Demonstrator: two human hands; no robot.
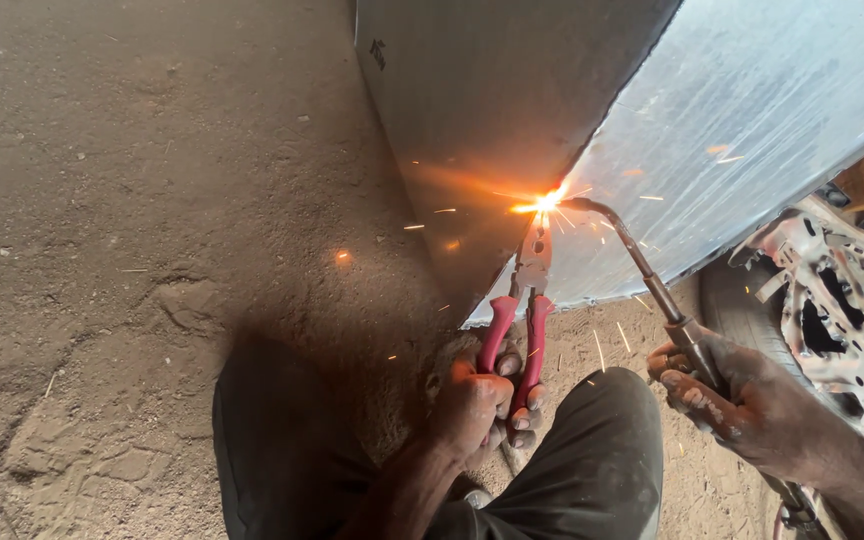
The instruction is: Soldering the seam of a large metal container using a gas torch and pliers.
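From the head view, we see our left hand wrapped tight around the red-handled pliers, whose nose meets the lower edge of the grey metal panel (sparks fly there). Our right hand closes its grip on the torch, its bent tip at the glowing spot. A rusty wheel hub sits to the right.

The single head-worn camera looks steeply down from close above the person's knees, facing the dirt floor ahead.
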